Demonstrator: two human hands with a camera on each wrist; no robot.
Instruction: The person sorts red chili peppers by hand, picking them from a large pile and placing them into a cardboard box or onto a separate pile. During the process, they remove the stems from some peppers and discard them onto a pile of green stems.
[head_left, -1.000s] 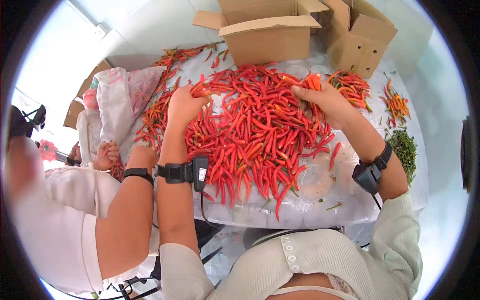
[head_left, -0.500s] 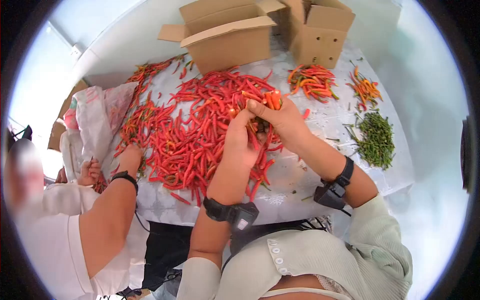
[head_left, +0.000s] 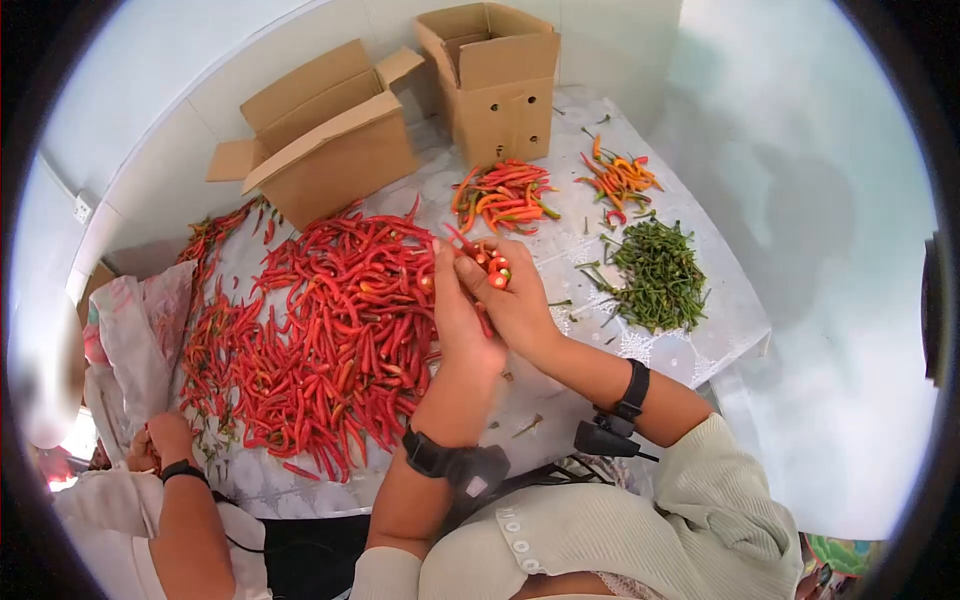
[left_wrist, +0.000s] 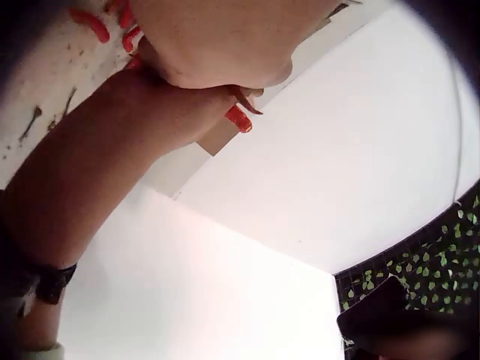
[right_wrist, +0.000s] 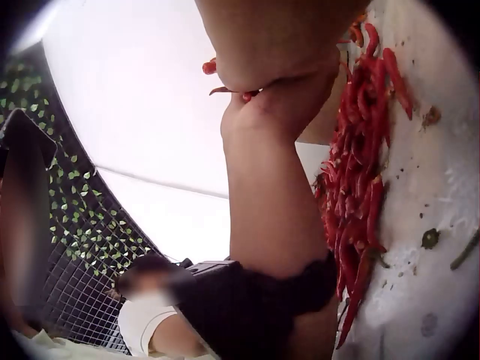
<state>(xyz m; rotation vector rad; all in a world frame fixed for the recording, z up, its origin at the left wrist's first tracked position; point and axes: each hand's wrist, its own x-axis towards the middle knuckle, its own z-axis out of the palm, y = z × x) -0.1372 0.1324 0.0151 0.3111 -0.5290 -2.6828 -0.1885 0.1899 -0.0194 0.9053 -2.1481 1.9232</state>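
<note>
My left hand (head_left: 462,325) and right hand (head_left: 518,305) are brought together around one bunch of red chilies (head_left: 497,272). The chilies' blunt, pale ends poke out beside the right thumb, while most of their length is hidden between the palms. In the left wrist view a red chili end (left_wrist: 240,120) sticks out past the hands. Another chili end (right_wrist: 210,67) shows beyond the fingers in the right wrist view. Just left of the hands spreads a large heap of red chilies (head_left: 340,330) on the table (head_left: 735,325).
Two cardboard boxes, a wide one (head_left: 340,150) and a taller one (head_left: 505,115), stand at the back. Small piles of red-orange chilies (head_left: 505,195) and orange chilies (head_left: 620,180) lie near green stems (head_left: 655,275). Another person's arm (head_left: 190,510) and a sack (head_left: 140,320) are at left.
My hands were apart, each with chilies, then met over the heap and joined around one bunch. They now stand at the heap's right side. The head view has swung right.
</note>
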